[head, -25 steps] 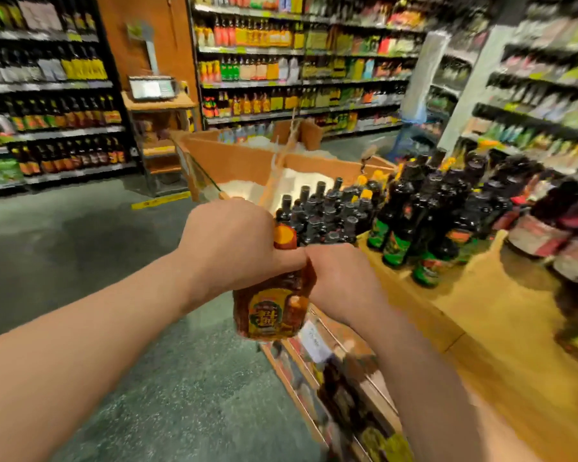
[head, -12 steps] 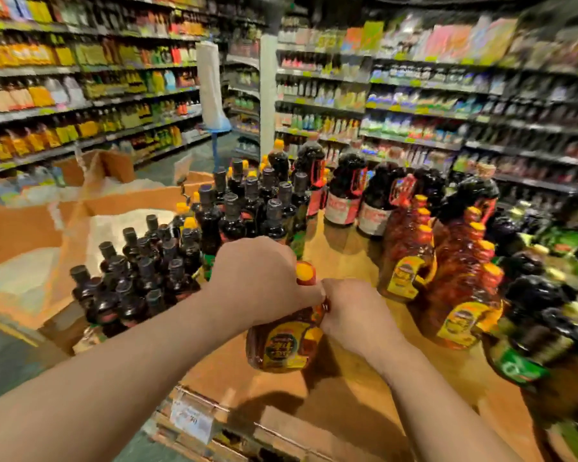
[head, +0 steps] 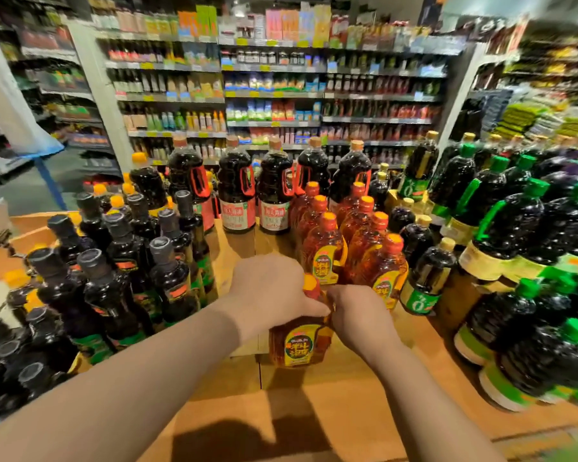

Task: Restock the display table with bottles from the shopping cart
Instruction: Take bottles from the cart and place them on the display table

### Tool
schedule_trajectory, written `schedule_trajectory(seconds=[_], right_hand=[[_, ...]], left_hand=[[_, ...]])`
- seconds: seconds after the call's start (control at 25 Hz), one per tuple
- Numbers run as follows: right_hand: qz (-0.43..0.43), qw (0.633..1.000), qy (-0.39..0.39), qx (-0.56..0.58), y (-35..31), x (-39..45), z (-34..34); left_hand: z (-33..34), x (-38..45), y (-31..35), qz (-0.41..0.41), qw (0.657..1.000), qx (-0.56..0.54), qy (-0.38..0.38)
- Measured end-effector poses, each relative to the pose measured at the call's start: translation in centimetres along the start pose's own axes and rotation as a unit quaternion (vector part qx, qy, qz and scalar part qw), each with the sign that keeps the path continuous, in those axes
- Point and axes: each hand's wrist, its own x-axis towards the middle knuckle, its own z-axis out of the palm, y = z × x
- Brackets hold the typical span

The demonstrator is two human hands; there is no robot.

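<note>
Both hands on it: your left hand [head: 274,291] and right hand [head: 354,315] grip the amber bottle [head: 297,341] over the display table [head: 314,411]. Set it upright beside the matching amber row [head: 347,248] (label forward), then release.

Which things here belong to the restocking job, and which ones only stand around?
Job:
- amber bottle, gripped by left hand and right hand
- matching amber bottles
- display table

Standing around:
- black-capped bottles
- green-capped bottles
- red-handled bottles
- background shelves
</note>
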Motion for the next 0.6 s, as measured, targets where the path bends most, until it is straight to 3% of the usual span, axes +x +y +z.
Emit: schedule_trajectory(seconds=[0.2,0.6], right_hand=[[0.06,0.998,-0.011,-0.028,2.7,2.3,0.3],[0.039,0.994,-0.075,-0.063,7.9,6.4,0.9]], left_hand=[[0.7,4.4,1.3,0.042,0.997,-0.001,-0.06],[2.6,10.5,5.5,0.017,0.984,-0.038,-0.176]])
